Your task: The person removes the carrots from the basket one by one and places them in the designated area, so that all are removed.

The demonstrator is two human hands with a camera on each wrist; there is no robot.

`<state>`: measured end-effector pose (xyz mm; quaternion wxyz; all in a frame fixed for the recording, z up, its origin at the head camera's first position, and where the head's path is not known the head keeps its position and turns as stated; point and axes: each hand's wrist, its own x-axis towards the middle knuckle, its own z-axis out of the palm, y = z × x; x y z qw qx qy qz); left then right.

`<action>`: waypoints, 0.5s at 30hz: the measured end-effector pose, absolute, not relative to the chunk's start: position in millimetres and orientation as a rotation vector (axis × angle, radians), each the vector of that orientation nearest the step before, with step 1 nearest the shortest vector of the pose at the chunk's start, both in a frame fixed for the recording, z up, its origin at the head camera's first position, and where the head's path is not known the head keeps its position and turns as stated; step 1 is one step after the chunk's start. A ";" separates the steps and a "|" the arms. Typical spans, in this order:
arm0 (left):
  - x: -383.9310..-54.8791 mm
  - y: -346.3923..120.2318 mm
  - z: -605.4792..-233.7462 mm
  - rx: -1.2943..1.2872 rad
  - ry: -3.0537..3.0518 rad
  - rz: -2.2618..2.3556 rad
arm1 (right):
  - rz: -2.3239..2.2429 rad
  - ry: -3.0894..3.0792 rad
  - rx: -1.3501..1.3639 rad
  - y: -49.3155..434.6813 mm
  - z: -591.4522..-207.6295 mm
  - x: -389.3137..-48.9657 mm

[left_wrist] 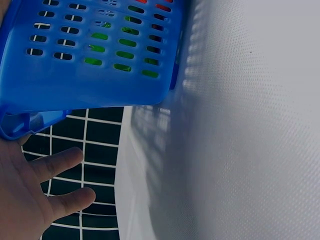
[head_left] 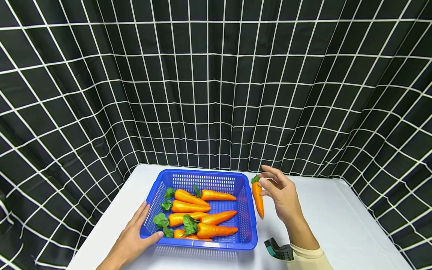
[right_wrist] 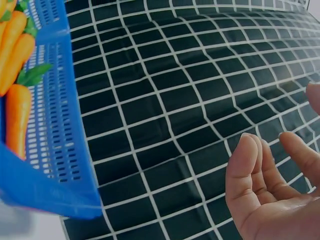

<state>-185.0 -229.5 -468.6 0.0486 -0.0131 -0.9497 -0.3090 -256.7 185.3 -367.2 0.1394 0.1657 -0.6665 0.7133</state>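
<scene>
A blue plastic basket holds several orange carrots with green leafy tops. My left hand touches its near left corner, fingers spread along the left side and thumb at the front rim. In the left wrist view, two straight fingers of the left hand show beside the basket wall. One carrot is outside the basket, just beyond its right side. My right hand is beside and partly over that carrot, fingers loosely bent. In the right wrist view, the right hand holds nothing, and that carrot is not visible.
The basket stands on a white table. A black curtain with a white grid surrounds the table at the back and sides. A dark strap with a green part is at the right wrist.
</scene>
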 end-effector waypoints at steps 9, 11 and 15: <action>-183.6 -229.2 -469.0 -0.073 -2.850 -0.924 | 2.045 -1.900 0.597 176.5 -359.1 -255.7; -183.2 -229.2 -468.8 -0.076 -2.845 -0.922 | 2.052 -1.891 0.611 173.2 -357.7 -257.0; -182.9 -228.8 -468.0 -0.070 -2.859 -0.916 | 2.061 -1.892 0.622 166.8 -357.1 -260.7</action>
